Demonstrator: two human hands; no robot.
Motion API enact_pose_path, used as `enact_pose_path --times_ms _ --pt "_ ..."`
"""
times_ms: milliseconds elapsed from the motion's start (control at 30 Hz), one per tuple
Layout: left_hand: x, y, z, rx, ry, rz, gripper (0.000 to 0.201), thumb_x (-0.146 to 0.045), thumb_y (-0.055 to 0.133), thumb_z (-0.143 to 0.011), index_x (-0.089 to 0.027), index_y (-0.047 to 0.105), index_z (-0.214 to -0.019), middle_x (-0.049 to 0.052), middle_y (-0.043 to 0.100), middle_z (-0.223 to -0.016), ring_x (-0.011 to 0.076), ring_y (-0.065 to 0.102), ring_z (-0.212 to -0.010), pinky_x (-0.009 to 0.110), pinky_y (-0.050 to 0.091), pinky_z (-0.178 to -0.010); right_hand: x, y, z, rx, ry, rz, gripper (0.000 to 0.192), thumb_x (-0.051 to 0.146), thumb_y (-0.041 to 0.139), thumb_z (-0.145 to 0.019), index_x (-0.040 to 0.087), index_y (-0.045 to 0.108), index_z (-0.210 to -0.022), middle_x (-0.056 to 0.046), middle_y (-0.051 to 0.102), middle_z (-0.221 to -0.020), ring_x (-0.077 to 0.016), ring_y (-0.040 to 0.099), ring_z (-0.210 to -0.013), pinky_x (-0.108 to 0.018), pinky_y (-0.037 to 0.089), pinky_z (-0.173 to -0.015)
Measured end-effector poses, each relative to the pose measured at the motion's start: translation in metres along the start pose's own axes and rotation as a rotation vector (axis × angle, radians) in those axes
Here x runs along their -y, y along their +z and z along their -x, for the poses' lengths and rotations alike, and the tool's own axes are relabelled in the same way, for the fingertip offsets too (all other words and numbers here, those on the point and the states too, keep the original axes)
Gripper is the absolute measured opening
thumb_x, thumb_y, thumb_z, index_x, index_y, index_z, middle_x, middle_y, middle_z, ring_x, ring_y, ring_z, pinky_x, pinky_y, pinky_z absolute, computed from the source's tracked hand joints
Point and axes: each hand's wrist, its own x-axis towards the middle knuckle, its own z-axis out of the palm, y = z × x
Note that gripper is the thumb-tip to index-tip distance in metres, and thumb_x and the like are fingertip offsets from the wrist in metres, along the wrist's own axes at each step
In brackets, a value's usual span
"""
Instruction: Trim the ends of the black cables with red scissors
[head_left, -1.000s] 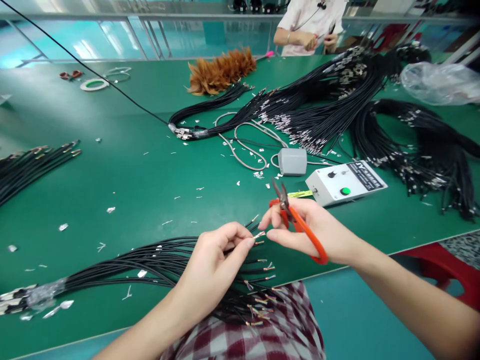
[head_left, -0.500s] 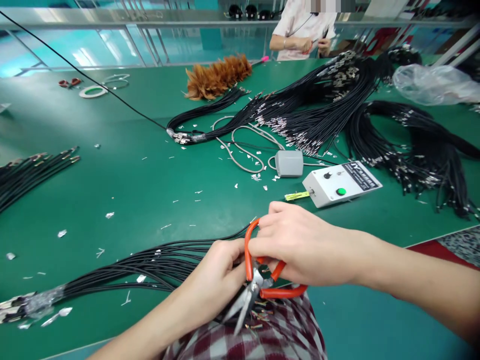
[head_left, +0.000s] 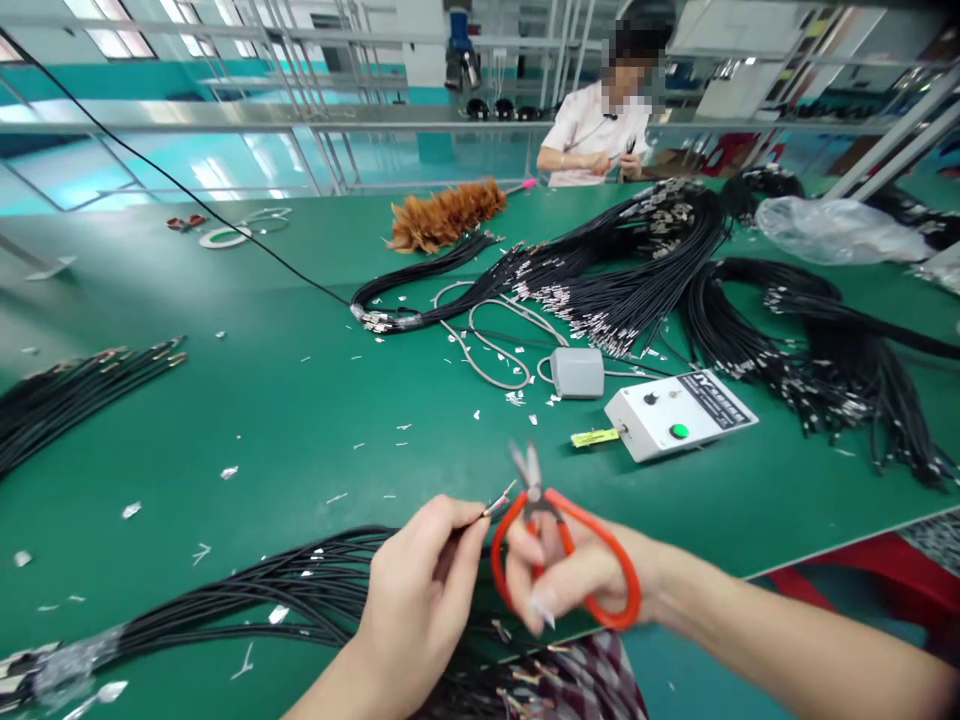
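Observation:
A black cable with its stripped end (head_left: 498,503) showing fine coloured and pale wires is pinched between the thumb and fingers of my left hand (head_left: 420,590). My right hand (head_left: 574,580) is wrapped round a pair of scissors (head_left: 628,585) with red-orange handles. Their blades point up and away from me, slightly parted, just right of the cable end. A small silvery scrap (head_left: 543,606) shows by my right thumb. From my left hand a bundle of black cables (head_left: 255,585) runs left to a clear-wrapped end. More stripped cable ends (head_left: 555,675) lie over my lap.
Beyond my hands stand a white control box (head_left: 681,415) with a green button and a grey block (head_left: 577,373) on a cord. Black cable piles (head_left: 630,270), a brown feather duster (head_left: 448,215) and a tape roll (head_left: 225,237) lie further back. A person (head_left: 592,140) works across the table.
The scissors have swung from pointing down toward my lap to pointing up and away. My left hand now holds a stripped cable end up in view. The camera view has tilted upward.

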Motion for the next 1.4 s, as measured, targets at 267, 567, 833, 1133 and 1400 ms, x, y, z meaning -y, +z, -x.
enact_pose_path --times_ms 267,567,833,1133,1400 --pt "-0.021 0.0 -0.02 0.111 -0.535 0.59 0.031 -0.044 0.071 -0.072 -0.015 0.063 -0.077 -0.004 0.051 -0.056 0.0074 0.043 -0.048 0.016 0.032 -0.044 0.039 -0.038 -0.007 -0.852 -0.43 1.124 0.015 0.027 0.061 -0.08 0.022 0.047 -0.074 0.002 0.054 -0.067 -0.018 0.053 -0.068 -0.03 0.039 -0.066" --pt "-0.016 0.005 -0.02 0.13 -0.555 0.574 0.026 -0.037 0.07 -0.073 -0.015 0.056 -0.074 -0.004 0.056 -0.054 0.0049 0.043 -0.036 0.016 0.032 -0.038 0.019 0.005 0.002 -0.516 -0.475 0.586 0.026 0.025 0.067 -0.076 0.022 0.042 -0.07 -0.004 0.07 -0.09 -0.0159 0.058 -0.075 -0.029 0.044 -0.067" --pt "-0.017 0.01 -0.014 0.109 -0.284 0.26 0.015 -0.025 0.059 -0.082 -0.017 0.06 -0.07 0.0 0.062 -0.064 0.0123 0.056 -0.058 0.022 0.045 -0.055 0.021 0.006 0.005 -0.49 -0.467 0.578 0.027 0.023 0.069 -0.076 0.021 0.043 -0.069 -0.001 0.065 -0.081 -0.0146 0.056 -0.072 -0.027 0.044 -0.066" --pt "-0.01 0.017 -0.005 0.155 -0.111 0.08 0.017 -0.021 0.052 -0.087 -0.019 0.059 -0.071 -0.001 0.058 -0.064 0.0117 0.051 -0.055 0.021 0.039 -0.053 0.032 0.01 0.015 -0.451 -0.521 1.256 0.015 0.005 0.054 -0.074 0.019 0.05 -0.074 0.002 0.057 -0.072 -0.0135 0.048 -0.065 -0.026 0.035 -0.061" --pt "-0.009 0.02 -0.014 0.222 -0.506 0.545 0.019 -0.034 0.062 -0.078 -0.018 0.051 -0.072 -0.006 0.052 -0.054 0.0055 0.043 -0.032 0.016 0.031 -0.033 0.019 0.007 0.004 -0.417 -0.709 1.031 0.013 0.01 0.055 -0.079 0.02 0.048 -0.074 -0.001 0.062 -0.079 -0.0138 0.053 -0.068 -0.027 0.041 -0.065"
